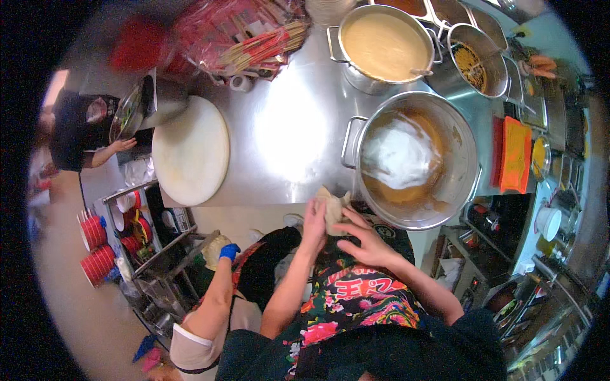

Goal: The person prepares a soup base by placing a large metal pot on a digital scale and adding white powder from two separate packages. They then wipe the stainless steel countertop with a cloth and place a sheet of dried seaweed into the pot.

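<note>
A crumpled beige cloth (335, 209) is between my hands at the front edge of the steel table (248, 185). My left hand (314, 226) grips its left side. My right hand (369, 243) is against the cloth's right side with fingers spread, not closed around it. Just to the right stands a big two-handled steel pot (469, 157). Inside it, a white mass (400, 152), powder or foam, covers part of a brown substance (398, 193).
Behind stands a pot of tan liquid (386, 43), with a darker sauce pot (472, 66) beside it. Chopsticks (267, 47) lie at the back, a round white board (190, 152) at left. An orange tray (514, 155) is at right. A co-worker's blue-gloved hand (229, 251) is close on my left.
</note>
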Motion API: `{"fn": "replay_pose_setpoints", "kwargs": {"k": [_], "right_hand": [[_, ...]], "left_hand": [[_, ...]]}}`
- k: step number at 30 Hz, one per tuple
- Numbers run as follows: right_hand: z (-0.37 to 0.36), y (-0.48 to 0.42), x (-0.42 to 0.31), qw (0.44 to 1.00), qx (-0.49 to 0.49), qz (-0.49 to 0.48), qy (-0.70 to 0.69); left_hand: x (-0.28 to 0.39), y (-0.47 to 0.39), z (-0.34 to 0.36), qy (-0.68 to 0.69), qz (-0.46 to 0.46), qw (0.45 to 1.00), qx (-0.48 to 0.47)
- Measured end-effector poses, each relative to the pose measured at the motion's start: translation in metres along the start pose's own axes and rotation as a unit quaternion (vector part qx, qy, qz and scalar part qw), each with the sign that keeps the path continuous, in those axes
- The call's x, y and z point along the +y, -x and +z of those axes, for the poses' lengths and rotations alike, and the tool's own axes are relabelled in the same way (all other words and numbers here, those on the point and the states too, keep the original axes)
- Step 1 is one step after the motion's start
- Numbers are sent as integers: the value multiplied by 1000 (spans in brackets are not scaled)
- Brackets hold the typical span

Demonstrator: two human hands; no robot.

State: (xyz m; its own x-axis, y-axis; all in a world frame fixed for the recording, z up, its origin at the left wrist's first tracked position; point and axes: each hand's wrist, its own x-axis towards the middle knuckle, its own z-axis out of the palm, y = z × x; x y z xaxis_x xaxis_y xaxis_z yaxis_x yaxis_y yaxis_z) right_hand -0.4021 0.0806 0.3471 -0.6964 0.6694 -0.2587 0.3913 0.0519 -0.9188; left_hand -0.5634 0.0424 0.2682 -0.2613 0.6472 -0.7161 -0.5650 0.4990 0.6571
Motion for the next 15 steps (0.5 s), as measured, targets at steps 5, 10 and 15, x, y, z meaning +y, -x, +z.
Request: {"fn": "replay_pose_setpoints", "kwargs": {"k": [5,10,15], "right_hand": [[-48,28,-51,996,52,-67,-19],[-142,44,-42,864,453,15,220],[-194,41,18,851,482,203,43]], "left_hand": [[44,-58,-43,-223,196,948,116],[85,-98,-44,-500,188,843,58],[130,-76,37,-332,255,908,3]]}}
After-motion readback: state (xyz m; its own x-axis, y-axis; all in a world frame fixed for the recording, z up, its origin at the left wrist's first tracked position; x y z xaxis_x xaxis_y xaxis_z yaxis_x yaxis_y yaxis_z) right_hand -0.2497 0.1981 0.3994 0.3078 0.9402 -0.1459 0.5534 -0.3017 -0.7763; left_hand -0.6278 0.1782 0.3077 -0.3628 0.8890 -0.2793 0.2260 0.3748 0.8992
